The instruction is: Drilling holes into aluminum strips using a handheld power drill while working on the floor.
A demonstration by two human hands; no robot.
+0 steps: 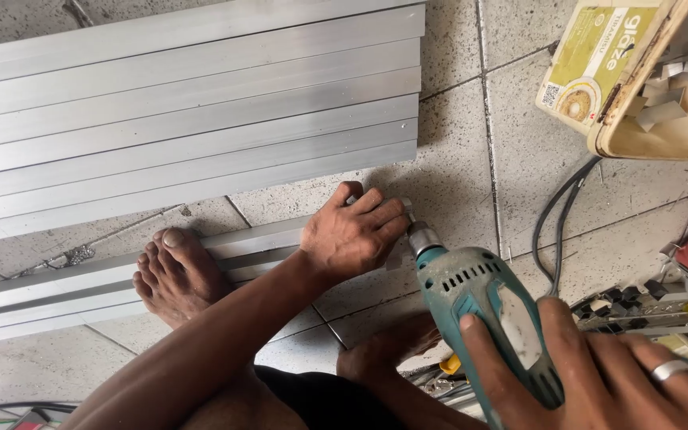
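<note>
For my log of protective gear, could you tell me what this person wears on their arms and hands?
Both forearms are bare, with no sleeves or gloves. The right hand wears a plain silver-coloured ring on one finger. The left hand shows no ring, watch or glove.

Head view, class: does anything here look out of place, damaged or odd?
A bare foot rests on the aluminium bar that the left hand steadies while the right hand points a teal drill at its end. The drill's casing looks scuffed and dusty.
</note>
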